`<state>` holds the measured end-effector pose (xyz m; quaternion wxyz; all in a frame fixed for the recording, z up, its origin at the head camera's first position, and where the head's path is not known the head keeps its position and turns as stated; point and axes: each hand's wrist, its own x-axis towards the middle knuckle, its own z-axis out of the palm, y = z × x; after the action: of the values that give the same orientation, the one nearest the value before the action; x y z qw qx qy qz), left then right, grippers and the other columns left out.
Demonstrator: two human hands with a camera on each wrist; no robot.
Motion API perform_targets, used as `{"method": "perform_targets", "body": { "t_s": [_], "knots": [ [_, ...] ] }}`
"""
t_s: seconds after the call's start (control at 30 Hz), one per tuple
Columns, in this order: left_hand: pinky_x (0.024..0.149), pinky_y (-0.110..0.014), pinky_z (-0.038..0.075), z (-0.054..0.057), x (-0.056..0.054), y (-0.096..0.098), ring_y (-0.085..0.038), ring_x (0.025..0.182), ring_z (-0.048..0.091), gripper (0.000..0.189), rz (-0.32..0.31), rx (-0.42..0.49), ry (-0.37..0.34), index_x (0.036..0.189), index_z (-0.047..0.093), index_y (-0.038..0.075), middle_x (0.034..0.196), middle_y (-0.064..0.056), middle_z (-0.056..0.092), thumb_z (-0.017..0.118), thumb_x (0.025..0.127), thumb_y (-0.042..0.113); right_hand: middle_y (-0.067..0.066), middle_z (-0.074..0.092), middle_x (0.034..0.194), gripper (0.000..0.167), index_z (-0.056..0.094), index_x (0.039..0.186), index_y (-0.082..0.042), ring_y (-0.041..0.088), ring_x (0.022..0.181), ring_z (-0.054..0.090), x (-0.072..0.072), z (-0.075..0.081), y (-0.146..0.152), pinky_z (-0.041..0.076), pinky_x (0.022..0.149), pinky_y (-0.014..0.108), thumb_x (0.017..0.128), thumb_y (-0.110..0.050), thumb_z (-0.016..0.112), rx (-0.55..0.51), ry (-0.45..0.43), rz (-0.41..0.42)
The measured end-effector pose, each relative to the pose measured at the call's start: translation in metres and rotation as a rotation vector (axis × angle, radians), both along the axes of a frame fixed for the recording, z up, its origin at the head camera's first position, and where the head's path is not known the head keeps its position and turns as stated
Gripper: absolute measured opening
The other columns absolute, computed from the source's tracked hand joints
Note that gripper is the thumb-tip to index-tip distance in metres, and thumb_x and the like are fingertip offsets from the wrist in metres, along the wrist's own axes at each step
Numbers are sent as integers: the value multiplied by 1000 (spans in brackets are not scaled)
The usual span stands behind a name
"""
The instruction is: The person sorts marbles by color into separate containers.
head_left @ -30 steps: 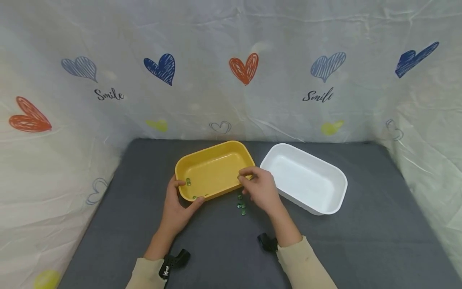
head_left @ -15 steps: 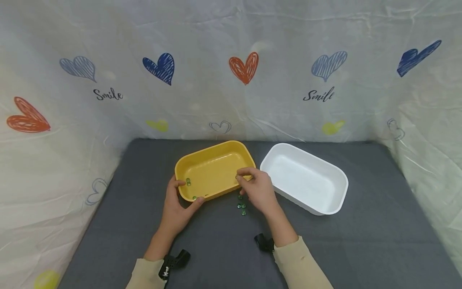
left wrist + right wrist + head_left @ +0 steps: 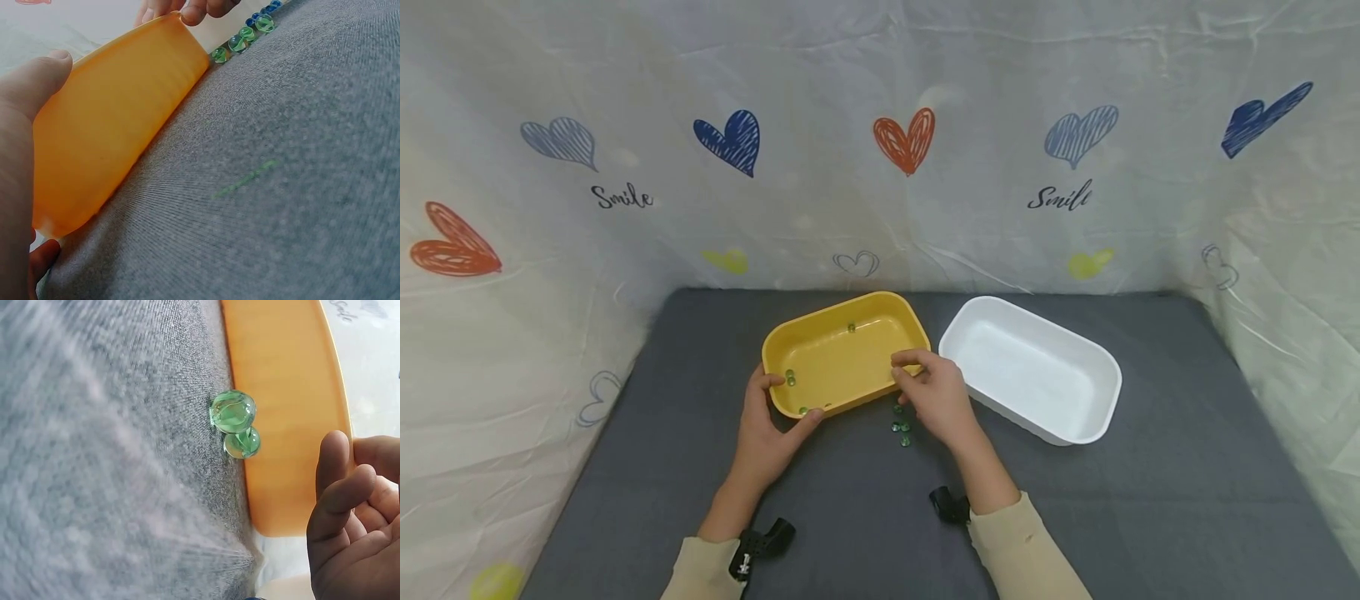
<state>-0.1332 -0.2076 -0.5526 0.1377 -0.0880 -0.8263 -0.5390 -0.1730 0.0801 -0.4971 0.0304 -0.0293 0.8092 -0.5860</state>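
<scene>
Green marbles inside and outside the yellow tub

At least four marbles sat in the tub: two together at its left end, one by the back wall, and one peeking over the near rim. Four more lay just outside its near side. They looked like glass – hard, small and slippery – so they would likely roll off easily, and the best hold was a soft pinch round the middle. The tub looked light and stiff, maybe plastic, and good to grab by its rim.

The left hand held the tub's near left corner, with the thumb on the rim and the fingers round the end. The right hand was at the near right rim – its finger and thumb were bent with a narrow gap, and nothing showed between them.

A white tub sat just beside, on the right. Everything was on a flat grey cloth, which might slow a rolling marble. Behind hung a pale, crinkly sheet with hearts and "Smile" on it
</scene>
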Motion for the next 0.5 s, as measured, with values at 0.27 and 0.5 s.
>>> {"method": "perform_targets", "body": {
  "t_s": [0.27, 0.5],
  "knots": [
    [117, -15, 31, 1, 1, -1, -35, 161, 31, 72, 1, -2, 0, 141, 41, 0, 180, -12, 16, 91, 91, 15, 4, 70, 74, 25, 78, 127, -7, 30, 68, 70, 0, 0, -2, 49, 57, 29, 105, -17, 75, 33, 22, 7],
    [115, -15, 32, 2, 1, 1, -37, 160, 32, 72, -4, 5, 2, 142, 42, -1, 179, -13, 17, 91, 91, 13, 4, 70, 74, 24, 77, 127, -7, 29, 68, 71, 1, 0, -2, 50, 58, 30, 105, -17, 75, 38, 38, 8]
  ]
}}
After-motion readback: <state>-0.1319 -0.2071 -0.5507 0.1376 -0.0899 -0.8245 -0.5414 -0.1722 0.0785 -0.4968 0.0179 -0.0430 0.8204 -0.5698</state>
